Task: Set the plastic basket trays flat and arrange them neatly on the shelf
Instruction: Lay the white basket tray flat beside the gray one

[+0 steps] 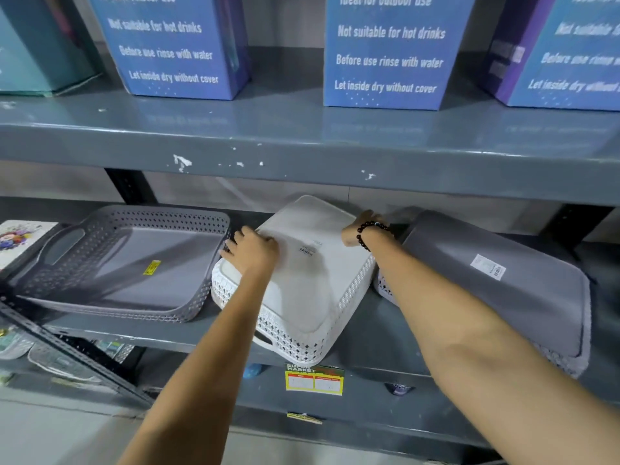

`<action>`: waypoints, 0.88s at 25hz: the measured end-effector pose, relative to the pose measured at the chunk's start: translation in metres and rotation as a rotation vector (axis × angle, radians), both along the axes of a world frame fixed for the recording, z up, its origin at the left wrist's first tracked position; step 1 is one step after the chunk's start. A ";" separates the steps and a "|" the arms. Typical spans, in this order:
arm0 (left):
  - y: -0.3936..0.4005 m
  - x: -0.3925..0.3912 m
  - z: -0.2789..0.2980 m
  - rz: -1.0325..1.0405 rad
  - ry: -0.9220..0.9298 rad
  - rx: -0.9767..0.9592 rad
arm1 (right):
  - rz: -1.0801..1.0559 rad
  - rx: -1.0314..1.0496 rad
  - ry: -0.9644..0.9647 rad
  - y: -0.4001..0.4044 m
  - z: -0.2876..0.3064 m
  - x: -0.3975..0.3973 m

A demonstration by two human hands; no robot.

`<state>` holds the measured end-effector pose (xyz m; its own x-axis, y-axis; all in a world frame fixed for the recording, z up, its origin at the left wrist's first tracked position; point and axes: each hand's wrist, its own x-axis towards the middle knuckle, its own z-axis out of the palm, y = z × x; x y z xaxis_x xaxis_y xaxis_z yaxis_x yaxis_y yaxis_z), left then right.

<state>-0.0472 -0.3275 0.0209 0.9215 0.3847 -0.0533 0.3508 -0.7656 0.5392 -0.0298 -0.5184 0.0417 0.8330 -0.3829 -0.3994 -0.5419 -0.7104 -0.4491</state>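
I hold the white basket with both hands. It sits upside down in the middle of the shelf, with its flat bottom facing up and tilted toward me. My left hand grips its left edge, with the fingers curled over the rim. My right hand is on the far right corner, but I cannot tell if it grips or just presses there.

To do this well, I should lift with both hands together, turn the basket over slowly, and lay it down flat.

A grey basket sits open side up just to the left. Another grey basket lies upside down on the right, under my right arm. I should line the white one up between them and not bump them.
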 end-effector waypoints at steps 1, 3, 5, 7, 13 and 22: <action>-0.002 -0.009 0.000 0.053 0.000 -0.030 | 0.058 -0.031 0.012 0.002 0.002 0.002; -0.005 -0.029 -0.002 0.162 0.022 -0.101 | 0.173 -0.129 0.016 0.003 0.006 0.009; -0.003 -0.045 -0.007 0.270 0.047 -0.192 | 0.229 -0.111 -0.044 0.005 0.006 0.018; -0.002 -0.057 -0.013 0.393 0.065 -0.338 | 0.264 -0.042 -0.075 0.007 0.005 0.025; -0.007 -0.060 -0.025 0.591 0.034 -0.719 | 0.268 0.057 -0.070 0.005 -0.001 0.034; -0.015 -0.058 -0.014 0.612 -0.071 -0.731 | 0.069 0.095 -0.193 -0.001 -0.011 0.042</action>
